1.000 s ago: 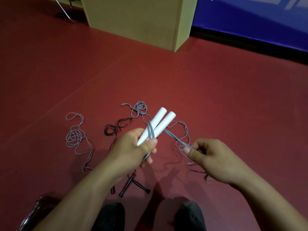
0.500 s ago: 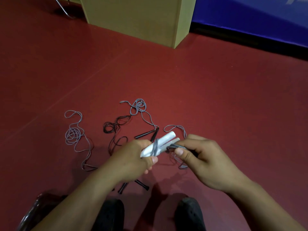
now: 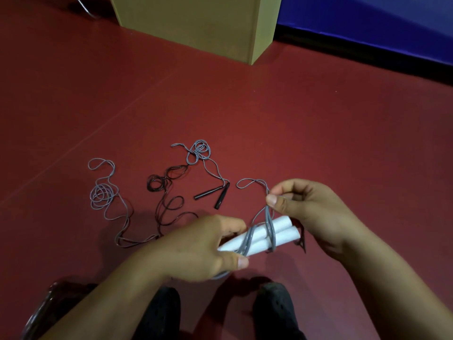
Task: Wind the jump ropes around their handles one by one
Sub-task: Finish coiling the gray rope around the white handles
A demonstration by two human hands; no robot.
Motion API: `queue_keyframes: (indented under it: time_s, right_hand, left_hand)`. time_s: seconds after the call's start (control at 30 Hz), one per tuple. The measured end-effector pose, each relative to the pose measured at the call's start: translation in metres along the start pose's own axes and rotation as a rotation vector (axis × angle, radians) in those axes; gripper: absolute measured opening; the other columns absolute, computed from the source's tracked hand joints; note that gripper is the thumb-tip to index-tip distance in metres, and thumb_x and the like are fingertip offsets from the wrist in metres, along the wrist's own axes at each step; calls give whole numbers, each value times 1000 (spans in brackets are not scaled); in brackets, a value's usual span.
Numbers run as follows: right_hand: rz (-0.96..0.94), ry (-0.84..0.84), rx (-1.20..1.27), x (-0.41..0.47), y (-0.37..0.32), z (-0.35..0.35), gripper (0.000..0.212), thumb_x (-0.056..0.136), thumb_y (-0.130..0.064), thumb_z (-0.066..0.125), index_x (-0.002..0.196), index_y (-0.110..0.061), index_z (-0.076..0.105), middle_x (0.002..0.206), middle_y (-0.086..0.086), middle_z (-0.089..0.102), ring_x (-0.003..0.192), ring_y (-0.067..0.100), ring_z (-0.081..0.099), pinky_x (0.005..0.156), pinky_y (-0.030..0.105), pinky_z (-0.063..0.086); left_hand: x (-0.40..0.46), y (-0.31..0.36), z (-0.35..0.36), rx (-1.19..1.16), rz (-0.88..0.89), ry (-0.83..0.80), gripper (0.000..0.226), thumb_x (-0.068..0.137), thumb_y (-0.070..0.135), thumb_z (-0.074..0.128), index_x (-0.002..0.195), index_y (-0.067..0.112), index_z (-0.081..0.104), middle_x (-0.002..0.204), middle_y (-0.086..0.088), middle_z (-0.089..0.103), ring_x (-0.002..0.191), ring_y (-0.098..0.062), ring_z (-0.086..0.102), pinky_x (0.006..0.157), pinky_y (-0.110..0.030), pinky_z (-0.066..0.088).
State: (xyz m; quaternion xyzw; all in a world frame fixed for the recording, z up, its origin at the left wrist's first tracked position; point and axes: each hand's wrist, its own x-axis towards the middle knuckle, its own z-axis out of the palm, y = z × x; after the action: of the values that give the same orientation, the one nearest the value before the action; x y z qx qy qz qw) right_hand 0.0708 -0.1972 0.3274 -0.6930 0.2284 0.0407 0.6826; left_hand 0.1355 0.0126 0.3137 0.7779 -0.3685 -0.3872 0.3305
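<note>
Our left hand [image 3: 196, 249] grips the paired white handles [image 3: 267, 233] above the red floor [image 3: 318, 133]; our right hand [image 3: 301, 204] pinches the grey rope [image 3: 268, 214] looped around them. Beyond lie black handles [image 3: 215, 193], a dark rope [image 3: 166, 182] and another grey rope [image 3: 103, 192], with a tan box [image 3: 196, 23] farther off.

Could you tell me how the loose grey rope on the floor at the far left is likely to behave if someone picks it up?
The far-left grey rope lies in slack curls and coils on the red floor, so it is probably floppy and would dangle. It looks thin, so likely light. Its overlapping loops may snag or tangle when lifted.
</note>
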Motion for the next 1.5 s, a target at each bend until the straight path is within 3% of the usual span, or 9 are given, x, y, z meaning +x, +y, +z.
queue_keyframes:
  time_s: [0.17,0.3,0.53,0.83,0.93,1.0,1.17,1.33,1.5]
  right_hand:
    - [39,-58,190,4,-1,-5,15,85,-1,62,75,-13,63,61,0,58,51,11,49,46,19,41]
    - [5,-4,79,5,2,1,35,89,13,46,75,-13,65,60,4,59,50,13,46,48,24,33]
    - [72,1,-41,7,6,9,34,98,-32,54,73,-10,60,64,10,50,53,16,50,49,20,42]
    - [-59,-45,-231,7,9,5,16,94,-26,62,89,-11,64,59,-4,53,51,6,45,51,21,39]
    - [-119,-57,-363,7,10,3,11,93,-30,64,92,-19,64,62,5,52,57,12,50,59,37,45]
    - [-164,-65,-455,6,11,0,8,92,-32,64,91,-25,63,64,15,55,60,16,50,62,42,45]
    - [-179,-101,-516,5,13,0,1,94,-28,62,93,-28,63,51,-7,53,46,4,49,53,25,41]
    - [-161,-18,-637,5,12,0,28,88,-45,65,77,-19,65,67,9,66,54,11,53,60,41,50]
    - [-274,-51,-575,1,11,1,17,88,-40,66,78,-27,62,56,-6,48,53,6,40,55,31,36]
  left_hand:
    - [-1,9,-1,-330,49,-31,35,79,35,70,101,10,59,104,-16,70,90,-23,65,90,-55,49]
    - [1,11,-1,-555,55,-42,32,93,8,63,124,6,55,105,-4,74,92,-14,69,80,-29,55]
    - [5,14,-5,-774,39,216,38,89,18,60,126,15,52,112,-6,74,80,-20,72,59,-26,55]
    - [13,11,-7,-664,-141,569,13,99,7,53,109,14,59,82,1,72,54,-9,60,48,-22,48]
    - [15,7,-7,-611,-188,628,10,99,8,54,105,13,60,80,1,68,50,-7,57,47,-23,46]
    - [16,5,-6,-587,-208,641,10,99,9,54,104,14,61,79,2,68,49,-7,56,48,-24,46]
    - [18,2,-5,-577,-254,670,11,99,11,53,104,14,63,72,6,64,49,-8,53,50,-26,46]
    - [19,-1,-5,-526,-278,675,13,99,13,53,106,19,62,77,4,65,49,-8,53,52,-26,47]
    - [14,-10,-6,-335,-305,623,9,97,24,55,104,28,58,86,-2,68,52,-10,59,61,-32,50]
